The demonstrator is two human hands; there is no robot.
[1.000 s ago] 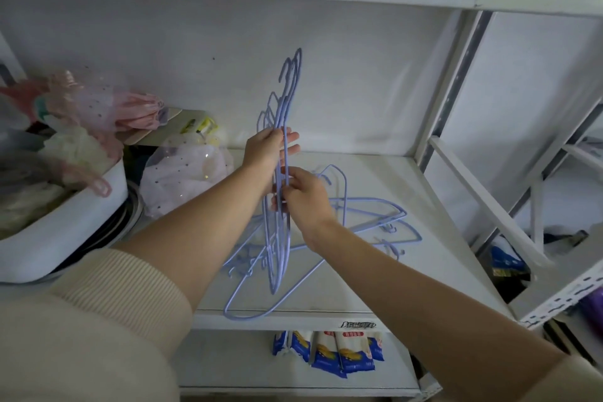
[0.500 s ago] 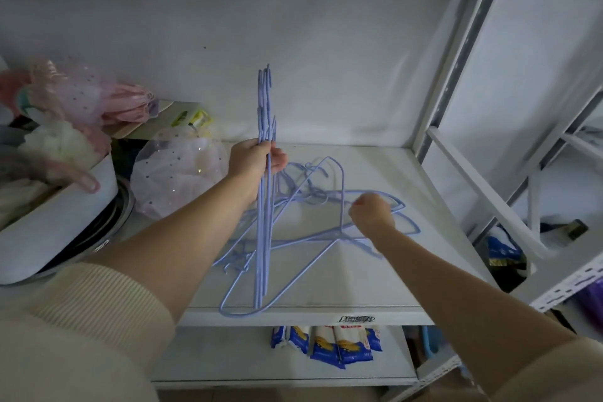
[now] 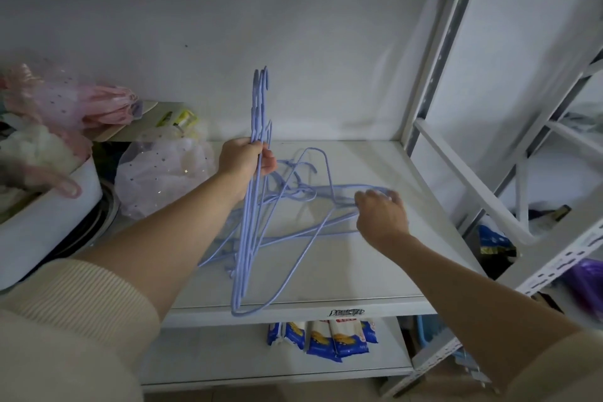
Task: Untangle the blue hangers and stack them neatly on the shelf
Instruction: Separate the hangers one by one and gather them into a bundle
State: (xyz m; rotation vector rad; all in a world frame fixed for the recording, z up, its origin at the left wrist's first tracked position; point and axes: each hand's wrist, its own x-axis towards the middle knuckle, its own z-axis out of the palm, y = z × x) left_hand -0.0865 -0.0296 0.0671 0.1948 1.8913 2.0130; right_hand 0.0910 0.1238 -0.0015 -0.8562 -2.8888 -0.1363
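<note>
My left hand [image 3: 245, 158] is shut on a bundle of thin blue wire hangers [image 3: 255, 121] held upright on edge, hooks pointing up, lower ends near the shelf's front edge. A tangle of loose blue hangers [image 3: 306, 202] lies flat on the white shelf [image 3: 408, 277] to its right, some crossing the upright bundle. My right hand [image 3: 380, 215] rests over the right end of that tangle, fingers curled down onto the wires; whether it grips one is hidden by the hand.
A white tub [image 3: 49, 222] of pink and white fabric stands at the left, with a dotted clear bag [image 3: 163, 179] beside it. Grey shelf uprights [image 3: 434, 75] and a diagonal brace [image 3: 466, 179] bound the right. Blue packets [image 3: 323, 336] lie on the lower shelf.
My right hand left the upright bundle and moved right onto the loose hangers on the shelf. The left hand kept the bundle upright, turned more edge-on.
</note>
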